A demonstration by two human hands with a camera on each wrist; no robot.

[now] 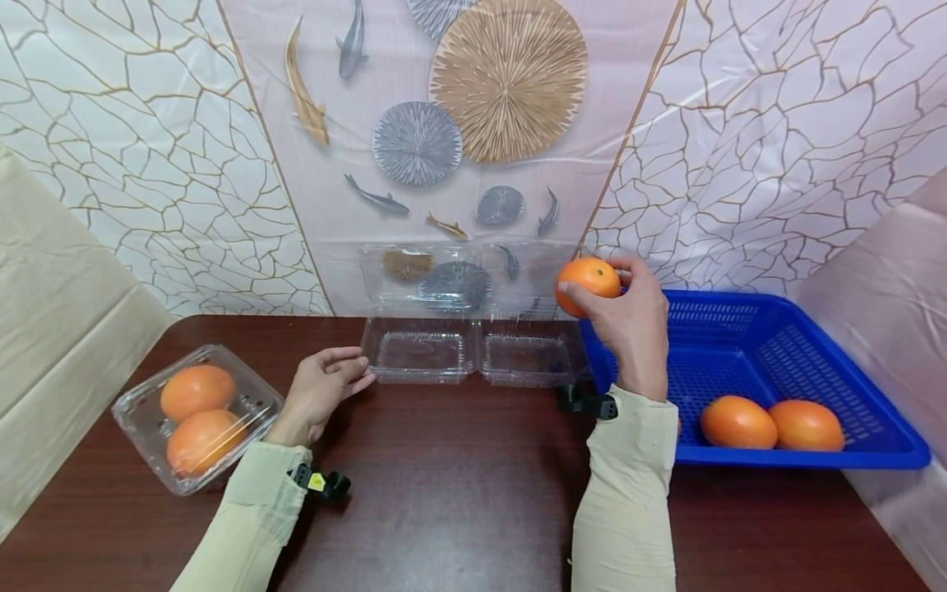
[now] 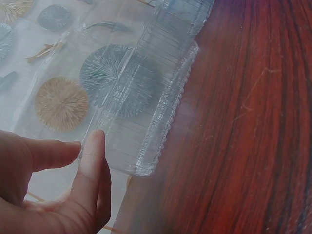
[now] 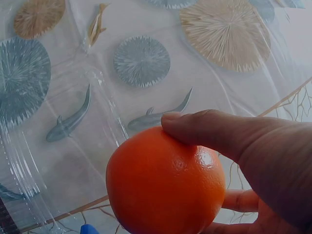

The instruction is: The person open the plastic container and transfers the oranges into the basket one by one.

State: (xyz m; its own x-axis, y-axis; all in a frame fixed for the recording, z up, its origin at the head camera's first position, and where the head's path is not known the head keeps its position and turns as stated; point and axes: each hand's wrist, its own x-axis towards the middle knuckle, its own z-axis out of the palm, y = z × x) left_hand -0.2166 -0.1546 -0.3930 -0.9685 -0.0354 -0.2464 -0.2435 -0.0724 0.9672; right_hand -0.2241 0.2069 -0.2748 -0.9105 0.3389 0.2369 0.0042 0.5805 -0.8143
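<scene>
My right hand [image 1: 638, 325] holds an orange [image 1: 589, 285] in the air between thumb and fingers, near the basket's left edge. The right wrist view shows the thumb on top of the orange [image 3: 163, 183]. My left hand [image 1: 323, 386] pinches the left edge of a clear plastic clamshell box [image 1: 422, 362] between thumb and finger, as the left wrist view shows. A second clear clamshell box [image 1: 533, 374] appears to stand right beside it. Both have their lids raised at the back, and I see no fruit in them.
At the right stands a blue plastic basket [image 1: 799, 329] with a few oranges [image 1: 738, 423] along its near side. A closed clear box [image 1: 140, 427] holding two oranges [image 1: 198, 393] sits at the left. The brown table [image 1: 459, 493] meets a patterned cloth [image 1: 518, 197] behind.
</scene>
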